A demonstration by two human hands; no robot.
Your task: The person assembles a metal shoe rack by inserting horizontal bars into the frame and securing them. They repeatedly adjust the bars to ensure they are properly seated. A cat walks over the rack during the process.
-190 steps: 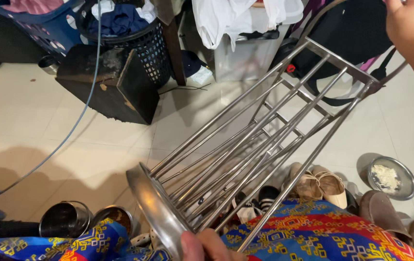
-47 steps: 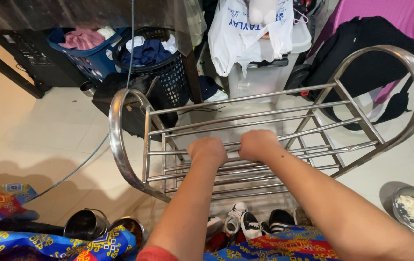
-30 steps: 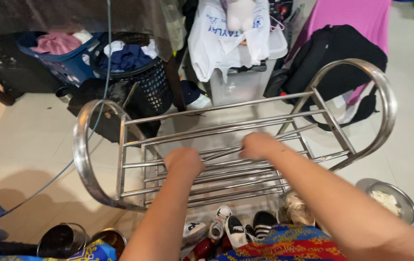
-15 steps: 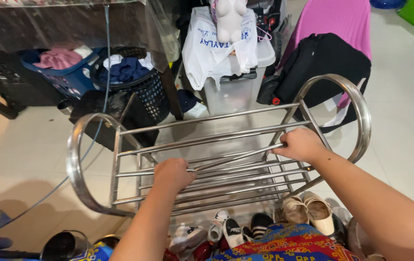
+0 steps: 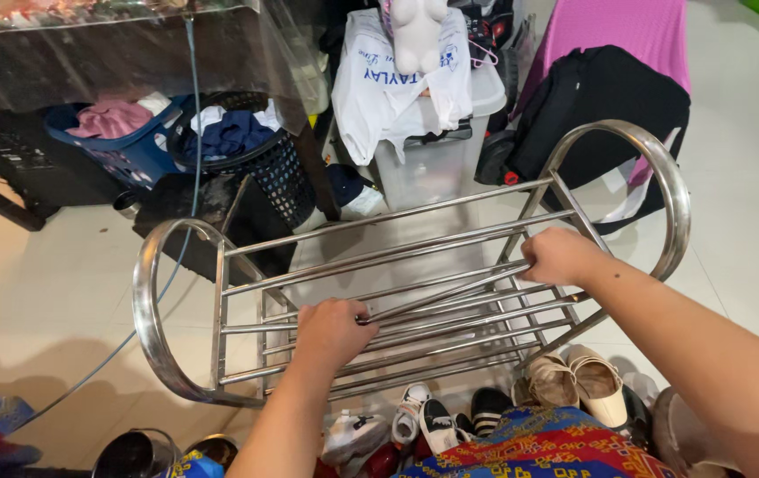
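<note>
Steel rack [image 5: 415,292] in both hands [image 5: 335,332]

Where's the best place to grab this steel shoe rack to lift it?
Grip the steel shoe rack from above, as the left hand and right hand do: fingers wrapped round the thin top rails, spread toward each looped end, since the long frame would tip from one point.

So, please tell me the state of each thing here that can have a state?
Left hand: closed around a bar of the rack.
Right hand: closed around a bar near the rack's end.
Shiny steel tube rack: upright, gripped by both hands.
Blue laundry basket: filled with clothes.
Clear plastic storage box: lid on, white cloth draped over it.
</note>
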